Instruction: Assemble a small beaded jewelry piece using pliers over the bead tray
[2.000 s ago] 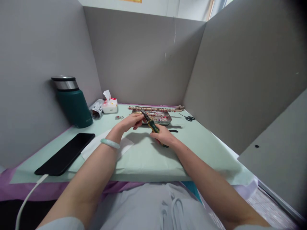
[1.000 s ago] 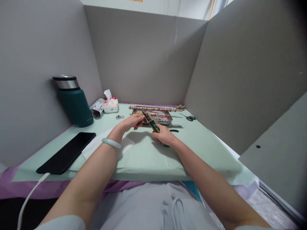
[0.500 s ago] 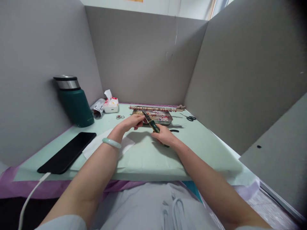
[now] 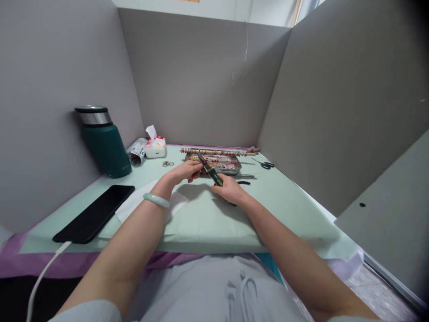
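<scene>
Here the green-handled pliers (image 4: 215, 176) are held in the right hand (image 4: 229, 188), which is wrapped about the grips, head angled up and away towards the left. Right beside that head, the left hand (image 4: 187, 171) is drawn narrow, fingertips bunched; whether a small piece is pinched there cannot be told. Just beyond both hands, the metal tray (image 4: 235, 170) of beads is seen, with the beaded rod (image 4: 250, 154) lying along its far side.

A nip to the left fingertips is the first risk, with skin placed so near the tool's jaws. Anything small could be lost among the beads if the grip slipped, and the rod could be rolled or its beads shaken by a forward knock. Loose wires (image 4: 248, 177), just beyond the right hand, could be snagged by a knuckle, and the black curved handle (image 4: 244, 183) beside them could be nudged.

Forward travel is limited by the tray's near rim. Rightward, some room is offered before the scissors (image 4: 267, 165); leftward, the small rings (image 4: 168, 164) are met. The widest room is given by the green cover (image 4: 214, 223) nearer the body, bounded by the table's front edge, with the white sheet (image 4: 134, 203) lying under the left forearm.
</scene>
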The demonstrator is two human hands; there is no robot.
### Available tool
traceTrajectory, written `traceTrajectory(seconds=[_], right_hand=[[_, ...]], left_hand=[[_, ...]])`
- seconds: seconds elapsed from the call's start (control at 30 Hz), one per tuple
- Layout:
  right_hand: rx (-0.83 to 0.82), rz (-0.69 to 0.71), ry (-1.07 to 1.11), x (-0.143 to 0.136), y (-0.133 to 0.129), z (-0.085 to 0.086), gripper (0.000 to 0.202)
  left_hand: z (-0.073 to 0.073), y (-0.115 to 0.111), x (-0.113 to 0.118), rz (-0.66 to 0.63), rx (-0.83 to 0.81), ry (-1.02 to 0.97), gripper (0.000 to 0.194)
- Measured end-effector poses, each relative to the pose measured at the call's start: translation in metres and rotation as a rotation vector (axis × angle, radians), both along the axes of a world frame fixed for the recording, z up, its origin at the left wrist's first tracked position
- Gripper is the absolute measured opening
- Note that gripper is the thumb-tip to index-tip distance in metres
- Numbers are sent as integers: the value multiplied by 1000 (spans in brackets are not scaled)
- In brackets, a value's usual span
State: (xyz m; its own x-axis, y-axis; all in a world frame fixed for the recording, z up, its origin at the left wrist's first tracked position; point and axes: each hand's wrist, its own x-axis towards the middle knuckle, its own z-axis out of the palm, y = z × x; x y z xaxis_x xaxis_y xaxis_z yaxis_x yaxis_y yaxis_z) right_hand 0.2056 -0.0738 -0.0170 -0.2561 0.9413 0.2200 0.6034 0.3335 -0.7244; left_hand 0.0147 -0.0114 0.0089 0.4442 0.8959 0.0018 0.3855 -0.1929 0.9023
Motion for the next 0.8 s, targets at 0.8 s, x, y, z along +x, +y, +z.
traceTrajectory(seconds=[0.8], right_hand=[[-15,-30,19,0,2,-1,31]], left_hand=[[5,-4,-2,-33,31,-139,26]])
